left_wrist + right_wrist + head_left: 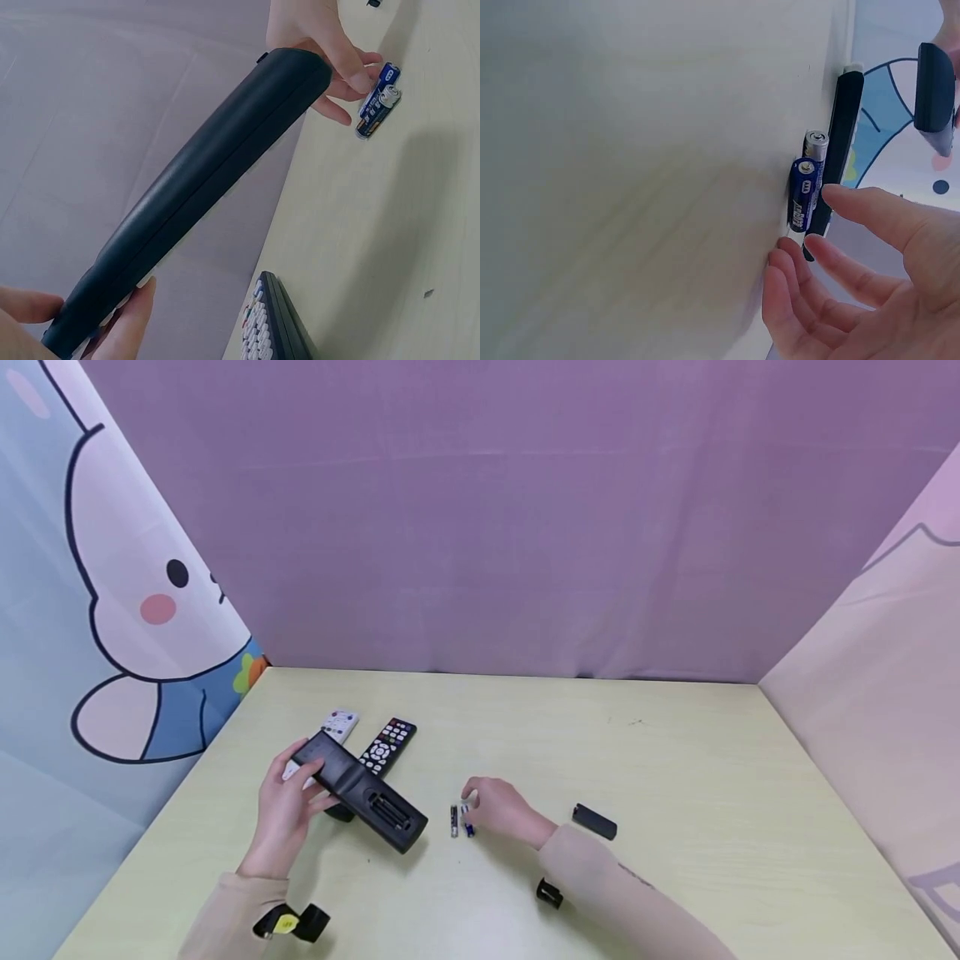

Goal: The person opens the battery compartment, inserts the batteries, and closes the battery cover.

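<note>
My left hand (279, 814) holds a black remote control (348, 782) by one end, thumb on its back and fingers beneath. The remote is tilted above the table, back side up, with its battery compartment (388, 810) uncovered. In the left wrist view the remote (199, 180) shows edge-on. Two small batteries lie side by side on the table: one silver-ended battery (453, 821) and one blue battery (804, 196). My right hand (501, 810) is beside them, fingers loosely bent and apart. The right wrist view shows a gap between its thumb and fingertips, with nothing gripped.
A white remote (341, 723) and another black remote (387, 746) lie behind my left hand. A black battery cover (595, 822) rests beyond my right forearm. Dark wrist-worn gear (311, 923) is on the left sleeve. Cloth walls (510, 527) enclose the table at back and sides.
</note>
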`<state>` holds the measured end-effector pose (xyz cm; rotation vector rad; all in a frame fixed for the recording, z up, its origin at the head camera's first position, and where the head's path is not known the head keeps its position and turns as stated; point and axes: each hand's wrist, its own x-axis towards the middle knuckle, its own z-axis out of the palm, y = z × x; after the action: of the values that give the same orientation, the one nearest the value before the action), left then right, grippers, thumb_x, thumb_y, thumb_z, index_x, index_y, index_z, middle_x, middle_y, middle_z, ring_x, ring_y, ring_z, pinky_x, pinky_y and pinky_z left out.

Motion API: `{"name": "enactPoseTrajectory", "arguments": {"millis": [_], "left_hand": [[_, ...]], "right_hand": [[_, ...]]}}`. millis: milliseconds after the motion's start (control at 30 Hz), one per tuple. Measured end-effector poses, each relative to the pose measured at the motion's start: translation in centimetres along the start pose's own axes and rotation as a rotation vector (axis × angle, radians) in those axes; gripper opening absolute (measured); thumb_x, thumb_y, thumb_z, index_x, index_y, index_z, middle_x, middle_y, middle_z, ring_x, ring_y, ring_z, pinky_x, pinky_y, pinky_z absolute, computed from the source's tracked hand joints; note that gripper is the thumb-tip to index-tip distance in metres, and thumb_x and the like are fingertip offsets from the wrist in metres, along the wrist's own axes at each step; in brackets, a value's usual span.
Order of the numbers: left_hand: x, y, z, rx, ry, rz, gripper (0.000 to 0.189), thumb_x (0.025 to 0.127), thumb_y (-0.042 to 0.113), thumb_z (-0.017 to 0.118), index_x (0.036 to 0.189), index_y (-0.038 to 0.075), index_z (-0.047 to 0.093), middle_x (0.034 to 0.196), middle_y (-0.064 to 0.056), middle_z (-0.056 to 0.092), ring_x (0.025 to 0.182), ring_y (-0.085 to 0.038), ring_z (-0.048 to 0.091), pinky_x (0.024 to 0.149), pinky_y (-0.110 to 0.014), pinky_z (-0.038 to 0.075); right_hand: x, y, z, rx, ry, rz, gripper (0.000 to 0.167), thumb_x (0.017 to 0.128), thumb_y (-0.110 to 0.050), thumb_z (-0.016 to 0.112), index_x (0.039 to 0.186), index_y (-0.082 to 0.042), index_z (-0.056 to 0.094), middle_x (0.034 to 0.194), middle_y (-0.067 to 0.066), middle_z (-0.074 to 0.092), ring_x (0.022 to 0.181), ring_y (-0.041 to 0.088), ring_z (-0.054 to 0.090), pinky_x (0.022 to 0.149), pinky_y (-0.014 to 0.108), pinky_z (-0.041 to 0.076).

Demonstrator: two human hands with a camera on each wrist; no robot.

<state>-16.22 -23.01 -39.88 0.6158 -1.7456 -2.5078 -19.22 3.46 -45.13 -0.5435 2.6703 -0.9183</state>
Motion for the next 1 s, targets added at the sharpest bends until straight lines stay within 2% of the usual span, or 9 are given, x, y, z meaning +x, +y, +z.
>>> {"name": "enactPoseTrajectory", "arguments": {"millis": [133, 300, 467, 633, 1000], "left_hand": [[0.0, 0.0, -0.1, 0.006, -0.005, -0.005, 0.044, 0.092, 0.011, 0.044, 0.131, 0.024, 0.030, 0.120, -0.003, 0.035, 0.073, -0.009, 0.062, 0.065, -0.028, 0.054], [0.1, -0.1, -0.2, 0.004, -0.006, -0.007, 0.043, 0.091, 0.011, 0.045, 0.130, 0.024, 0.031, 0.119, -0.002, 0.035, 0.073, -0.009, 0.062, 0.066, -0.028, 0.054], [0.1, -0.3, -0.1, -0.004, -0.004, -0.003, 0.041, 0.091, 0.009, 0.044, 0.127, 0.024, 0.034, 0.117, -0.003, 0.035, 0.071, -0.010, 0.062, 0.063, -0.028, 0.054], [0.0, -0.4, 0.1, -0.004, -0.003, 0.000, 0.039, 0.091, 0.008, 0.043, 0.125, 0.024, 0.035, 0.116, -0.004, 0.035, 0.070, -0.010, 0.061, 0.060, -0.028, 0.054], [-0.2, -0.4, 0.4, 0.010, -0.027, -0.002, 0.040, 0.091, 0.008, 0.042, 0.128, 0.023, 0.033, 0.118, -0.004, 0.034, 0.074, -0.009, 0.060, 0.064, -0.028, 0.054]], "right_hand": [[0.3, 0.0, 0.2, -0.008, -0.002, 0.000, 0.029, 0.072, -0.012, 0.070, 0.098, -0.002, 0.061, 0.074, 0.000, 0.060, 0.063, 0.009, 0.052, 0.061, 0.021, 0.045], [0.7, 0.0, 0.4, 0.000, -0.009, 0.014, 0.025, 0.071, -0.008, 0.070, 0.094, -0.001, 0.062, 0.069, -0.001, 0.057, 0.056, 0.009, 0.049, 0.056, 0.020, 0.043], [0.8, 0.1, 0.5, -0.008, 0.010, 0.015, 0.018, 0.070, -0.003, 0.069, 0.086, -0.002, 0.064, 0.075, 0.001, 0.058, 0.059, 0.008, 0.049, 0.057, 0.020, 0.044], [0.7, 0.1, 0.3, -0.004, 0.015, 0.006, 0.015, 0.070, -0.001, 0.067, 0.085, -0.002, 0.064, 0.078, 0.003, 0.060, 0.057, 0.008, 0.050, 0.056, 0.019, 0.044], [0.0, 0.1, -0.5, 0.133, 0.026, -0.027, 0.018, 0.076, -0.003, 0.062, 0.093, 0.001, 0.061, 0.066, 0.001, 0.056, 0.048, 0.009, 0.049, 0.047, 0.018, 0.042]]}}
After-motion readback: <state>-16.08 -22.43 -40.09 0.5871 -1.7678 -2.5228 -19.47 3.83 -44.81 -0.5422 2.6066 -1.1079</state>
